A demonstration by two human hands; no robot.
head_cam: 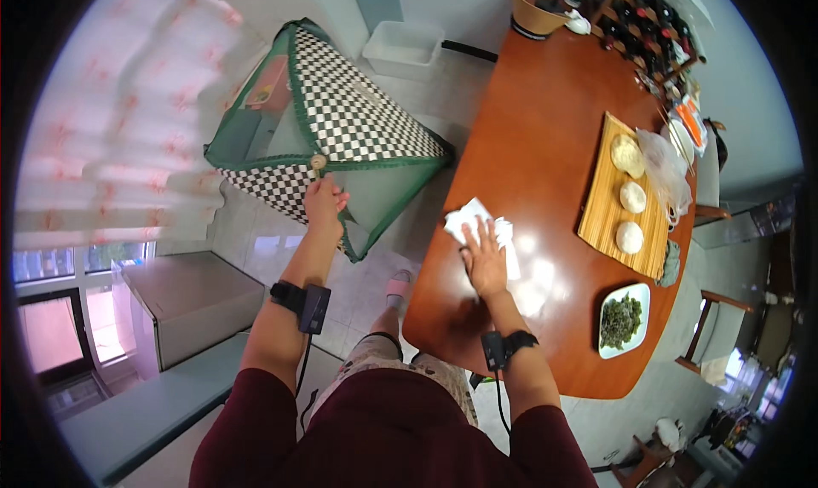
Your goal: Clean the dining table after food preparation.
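Observation:
My left hand [324, 204] grips the short pull below the round wooden knob of a folding mesh food cover [358, 98]. The cover has a green edge and dark-and-white checked panels, and it hangs lifted over the floor, left of the table. Flat on the polished wooden table [530, 124], my right hand [486, 261] presses down on a crumpled white paper tissue [470, 216] with its fingers spread. Parts of the tissue stick out past the fingertips and to the right of the hand.
A bamboo mat [594, 223] holds several pale dough rounds, with a clear plastic bag [661, 168] beside it. Nearer me stands a white dish [642, 347] of dark green chopped food. Wine bottles [639, 22] fill a far rack. A translucent bin [404, 50] sits on the floor.

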